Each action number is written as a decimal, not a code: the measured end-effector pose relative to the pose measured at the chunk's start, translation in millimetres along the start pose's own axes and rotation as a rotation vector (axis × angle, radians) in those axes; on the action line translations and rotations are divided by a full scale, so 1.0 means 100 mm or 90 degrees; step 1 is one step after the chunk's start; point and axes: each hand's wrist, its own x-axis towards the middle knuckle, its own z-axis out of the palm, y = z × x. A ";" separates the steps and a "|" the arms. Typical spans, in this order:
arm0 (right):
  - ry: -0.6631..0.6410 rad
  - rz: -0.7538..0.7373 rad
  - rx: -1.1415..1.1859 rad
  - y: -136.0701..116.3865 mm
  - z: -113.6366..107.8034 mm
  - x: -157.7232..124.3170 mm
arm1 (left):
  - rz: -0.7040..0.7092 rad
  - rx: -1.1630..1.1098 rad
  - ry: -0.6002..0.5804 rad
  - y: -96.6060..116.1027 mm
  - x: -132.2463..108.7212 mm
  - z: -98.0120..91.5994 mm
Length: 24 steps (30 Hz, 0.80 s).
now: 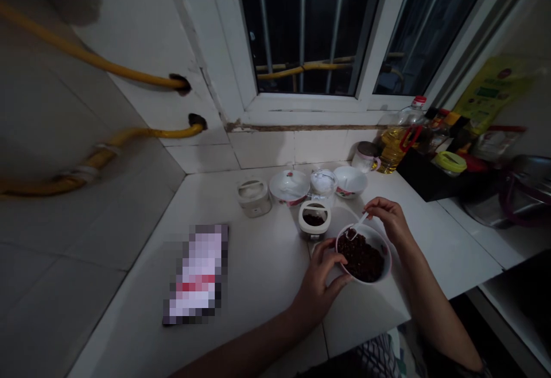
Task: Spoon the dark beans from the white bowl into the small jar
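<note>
The person's left hand point(321, 289) gripped a white ceramic bowl point(373, 249) at its near side, with the fingers curled against the outer wall. The right hand point(387, 220) was held in a narrow pinch around the handle of a white spoon point(359, 222), whose tip reached the bowl's contents. The bowl held a dark reddish-brown granular food point(360, 258) and stood on a white tiled countertop point(267, 275), toward the counter's front edge.

Immediately behind the bowl stood a small white-rimmed container point(314, 230) holding a dark substance. Farther back, a row of items stood near the wall tiles: a small lidded pot point(253, 198), a white lidded dish point(289, 186), a small vessel with white contents point(323, 183), and a second white bowl point(350, 181). A plastic bottle of yellow cooking oil point(394, 148) stood to the right of that row, beside a black tray point(430, 180) of condiments. A pixelated flat object point(196, 275) lay on the counter to the left. Yellow gas pipes point(86, 51) ran along the left wall; their fittings could not be inspected.
</note>
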 end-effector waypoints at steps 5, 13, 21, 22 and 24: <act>-0.006 -0.047 -0.038 -0.06 0.00 -0.05 | -0.002 0.009 -0.001 -0.01 0.00 0.00; 0.019 0.030 0.022 0.02 0.01 0.00 | -0.010 0.024 0.001 -0.03 -0.02 0.00; 0.018 0.082 0.174 -0.08 0.16 -0.02 | -0.005 0.010 0.021 -0.02 -0.01 0.02; 0.023 0.051 0.157 -0.12 0.21 -0.04 | -0.002 0.009 0.021 -0.02 -0.01 0.02; 0.035 -0.039 0.083 -0.19 0.32 -0.10 | 0.000 0.011 0.013 -0.01 0.00 0.01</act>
